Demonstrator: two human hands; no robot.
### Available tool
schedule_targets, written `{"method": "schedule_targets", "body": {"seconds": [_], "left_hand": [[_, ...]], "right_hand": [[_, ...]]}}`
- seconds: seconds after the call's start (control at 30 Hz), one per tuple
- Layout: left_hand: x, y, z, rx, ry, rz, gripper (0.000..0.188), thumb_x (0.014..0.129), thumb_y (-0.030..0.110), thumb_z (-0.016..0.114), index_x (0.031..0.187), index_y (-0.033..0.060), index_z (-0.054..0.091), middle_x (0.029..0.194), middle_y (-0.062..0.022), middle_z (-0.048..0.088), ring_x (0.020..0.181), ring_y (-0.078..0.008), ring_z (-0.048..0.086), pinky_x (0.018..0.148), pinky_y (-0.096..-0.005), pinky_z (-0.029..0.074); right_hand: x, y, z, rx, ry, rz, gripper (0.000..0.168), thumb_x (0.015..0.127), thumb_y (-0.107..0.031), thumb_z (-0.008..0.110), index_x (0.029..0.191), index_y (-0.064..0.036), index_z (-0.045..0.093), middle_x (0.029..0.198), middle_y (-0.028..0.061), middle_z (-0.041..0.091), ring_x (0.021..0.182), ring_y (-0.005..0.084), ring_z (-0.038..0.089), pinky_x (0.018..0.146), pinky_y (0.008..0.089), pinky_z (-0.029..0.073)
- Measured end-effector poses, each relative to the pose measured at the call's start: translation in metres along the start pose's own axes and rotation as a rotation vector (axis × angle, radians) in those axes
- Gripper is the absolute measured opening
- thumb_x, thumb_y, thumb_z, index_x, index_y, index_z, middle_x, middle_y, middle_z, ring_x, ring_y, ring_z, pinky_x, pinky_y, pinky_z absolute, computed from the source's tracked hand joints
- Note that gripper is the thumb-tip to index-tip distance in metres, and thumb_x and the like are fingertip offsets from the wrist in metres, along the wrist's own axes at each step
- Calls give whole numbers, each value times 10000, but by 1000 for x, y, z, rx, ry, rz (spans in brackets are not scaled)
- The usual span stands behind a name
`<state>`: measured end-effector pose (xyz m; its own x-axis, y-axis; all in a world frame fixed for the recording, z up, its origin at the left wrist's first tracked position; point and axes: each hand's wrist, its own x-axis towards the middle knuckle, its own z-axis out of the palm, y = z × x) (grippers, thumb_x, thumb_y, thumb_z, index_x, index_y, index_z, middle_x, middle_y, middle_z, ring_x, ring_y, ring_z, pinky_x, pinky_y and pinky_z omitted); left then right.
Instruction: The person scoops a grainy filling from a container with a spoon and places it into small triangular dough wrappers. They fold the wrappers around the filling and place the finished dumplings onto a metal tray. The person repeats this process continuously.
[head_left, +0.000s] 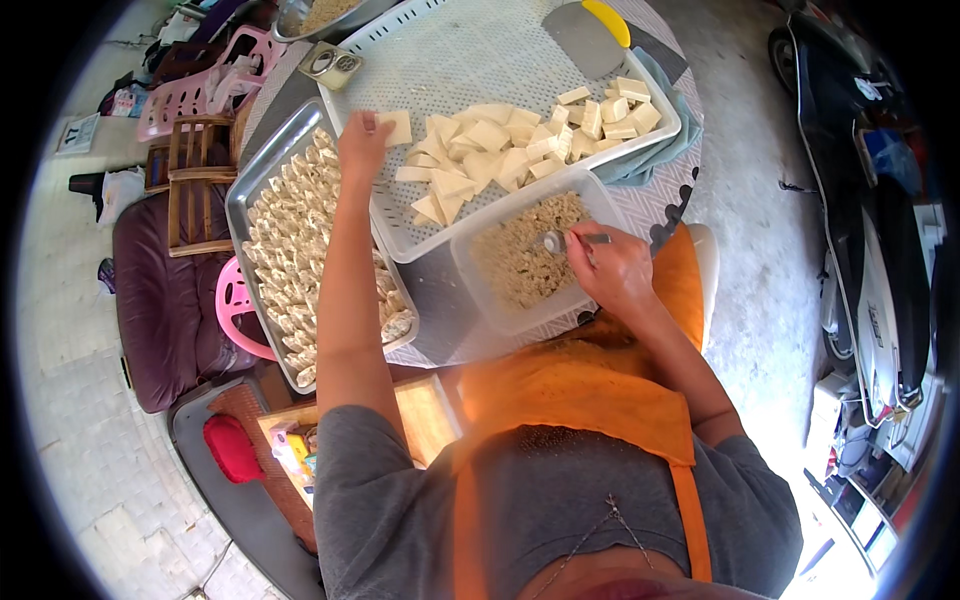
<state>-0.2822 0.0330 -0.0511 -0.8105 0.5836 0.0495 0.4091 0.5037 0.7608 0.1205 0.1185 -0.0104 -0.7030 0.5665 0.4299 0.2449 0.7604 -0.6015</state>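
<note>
At the left end of a white perforated plastic tray (480, 45), my left hand (363, 142) grips a square dough wrapper (397, 127) by its edge. My right hand (611, 262) holds a metal spoon (555, 241), its bowl over the minced filling (532, 274). That filling lies in a translucent plastic tub (480, 304) close in front of me. Loose wrappers (480, 142) are heaped in the white tray, with thicker stacks (619, 112) to the right. Beneath my left forearm, a metal tray (244, 184) holds rows of filled, folded dumplings (292, 232).
A dough scraper with a yellow handle (609, 21) lies at the tray's far right. A small kitchen scale (330, 65) sits by the far left corner, near a metal bowl (289, 22). A blue-green cloth (664, 146) is tucked under the tray. A motor scooter (874, 247) stands right.
</note>
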Motion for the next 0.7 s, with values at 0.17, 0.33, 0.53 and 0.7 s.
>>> {"method": "schedule_targets", "body": {"seconds": [0.17,0.33,0.53,0.7], "left_hand": [[2,-19,1,515,42,376,352,834,167,699,1135,3,618,952,-153,658,843,-240,654,735,-338,538],[-12,30,3,388,-108,510,338,784,174,721,1084,34,659,967,-196,649,923,-331,622,824,-399,487],[-68,51,23,410,-62,532,273,777,160,750,930,15,577,928,-141,628,884,-278,614,791,-365,496],[-117,71,8,-808,-61,21,226,928,60,556,1136,-18,513,1030,-130,596,1005,-251,631,838,-349,544]], "right_hand": [[-2,0,2,-2,-6,11,158,817,-123,669,688,-31,659,765,60,675,541,258,617,490,349,496],[-1,1,1,13,11,-9,183,820,-125,667,668,-24,656,773,59,679,537,262,613,483,352,490],[0,0,0,13,-8,-3,193,825,-132,667,664,-25,655,762,65,673,542,265,615,492,355,490],[-3,8,4,84,7,0,187,843,-112,652,698,7,647,787,92,679,550,263,624,492,353,490]]}}
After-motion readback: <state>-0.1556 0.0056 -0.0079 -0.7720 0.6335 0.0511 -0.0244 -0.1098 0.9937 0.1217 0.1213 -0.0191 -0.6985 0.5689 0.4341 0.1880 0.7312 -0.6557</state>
